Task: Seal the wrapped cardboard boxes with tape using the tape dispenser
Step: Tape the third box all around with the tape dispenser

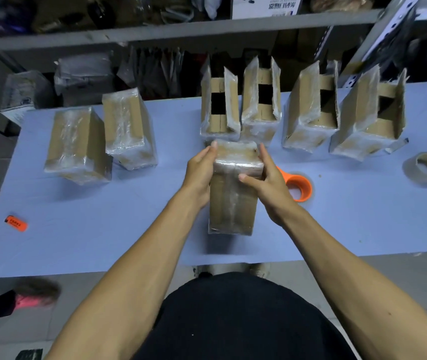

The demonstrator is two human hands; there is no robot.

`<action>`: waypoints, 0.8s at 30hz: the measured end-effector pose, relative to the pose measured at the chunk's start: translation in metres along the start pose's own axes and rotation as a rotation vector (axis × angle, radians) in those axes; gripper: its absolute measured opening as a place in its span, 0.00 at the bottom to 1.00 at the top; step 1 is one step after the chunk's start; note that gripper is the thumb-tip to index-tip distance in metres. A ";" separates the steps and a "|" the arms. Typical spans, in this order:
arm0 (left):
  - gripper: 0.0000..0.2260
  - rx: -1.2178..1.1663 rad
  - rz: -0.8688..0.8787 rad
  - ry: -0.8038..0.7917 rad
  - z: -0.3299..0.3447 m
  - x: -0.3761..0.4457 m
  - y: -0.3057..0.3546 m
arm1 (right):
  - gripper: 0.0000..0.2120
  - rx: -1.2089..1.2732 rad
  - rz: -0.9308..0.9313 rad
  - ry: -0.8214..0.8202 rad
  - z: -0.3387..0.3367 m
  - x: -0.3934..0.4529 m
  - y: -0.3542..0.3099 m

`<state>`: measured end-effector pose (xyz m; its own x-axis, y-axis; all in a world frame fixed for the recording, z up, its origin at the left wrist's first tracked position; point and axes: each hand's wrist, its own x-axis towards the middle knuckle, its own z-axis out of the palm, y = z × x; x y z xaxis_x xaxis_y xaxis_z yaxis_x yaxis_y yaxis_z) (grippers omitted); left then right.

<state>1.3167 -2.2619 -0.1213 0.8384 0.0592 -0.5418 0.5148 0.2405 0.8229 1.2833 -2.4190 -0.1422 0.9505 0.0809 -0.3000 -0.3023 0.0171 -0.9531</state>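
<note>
Now left hand [199,175] and right hand [267,187] gripping wrapped box [233,188] at frame centre, pressing top flaps shut, likely readying seam for tape. Orange tape dispenser [299,187] lying just right, unheld. Four open boxes [308,110] waiting along upper right.

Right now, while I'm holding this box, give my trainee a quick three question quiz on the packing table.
1. True or false: the orange tape dispenser is in the right hand.
2. How many wrapped boxes stand behind with flaps open, such as the open box?
3. Which lies at the table's right edge: A) spare tape roll, B) scissors, C) marker?

Key: 1 false, it lies on the table behind that hand; both the right and left hand grip the held box. 2 four. 3 A.
</note>
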 end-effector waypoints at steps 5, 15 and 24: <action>0.19 0.250 0.143 -0.205 -0.030 -0.005 -0.027 | 0.21 -0.120 0.042 0.332 0.007 0.008 0.001; 0.07 0.335 0.104 0.064 -0.048 -0.013 -0.095 | 0.23 -0.223 0.227 -0.021 0.018 -0.032 0.082; 0.18 0.353 0.119 0.165 -0.093 -0.006 -0.096 | 0.28 -0.268 0.268 -0.106 0.073 0.015 0.080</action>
<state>1.2457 -2.1955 -0.2136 0.8705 0.2285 -0.4358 0.4698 -0.1227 0.8742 1.2681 -2.3433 -0.2196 0.8237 0.1497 -0.5470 -0.4958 -0.2782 -0.8227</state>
